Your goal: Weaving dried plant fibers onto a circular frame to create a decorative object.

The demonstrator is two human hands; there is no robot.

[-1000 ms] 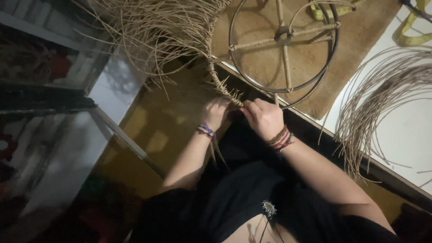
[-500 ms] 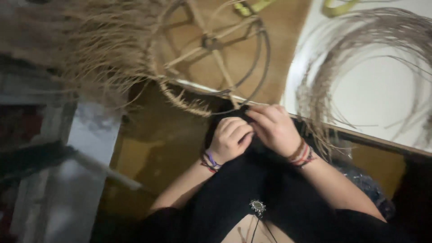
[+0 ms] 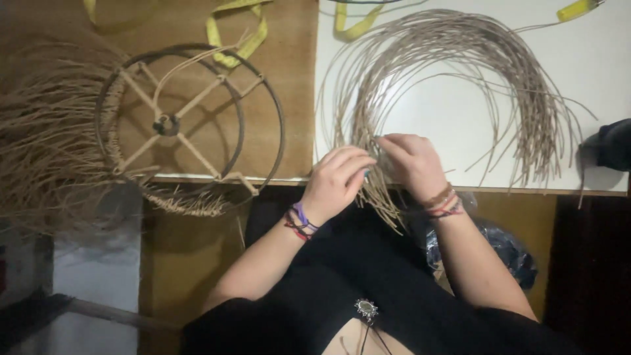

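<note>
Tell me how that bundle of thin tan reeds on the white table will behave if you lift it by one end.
The reed bundle probably flexes rather than stays stiff: its strands already lie in a long arch. It likely splays, since loose ends fan out near the left hand and right hand. It looks light for its spread, being thin strands.

Craft workshop, bundled rattan strands (image 3: 460, 72) on white table (image 3: 591, 98), half-woven wire frame (image 3: 190, 125), yellow tape measure (image 3: 230, 33)
</note>
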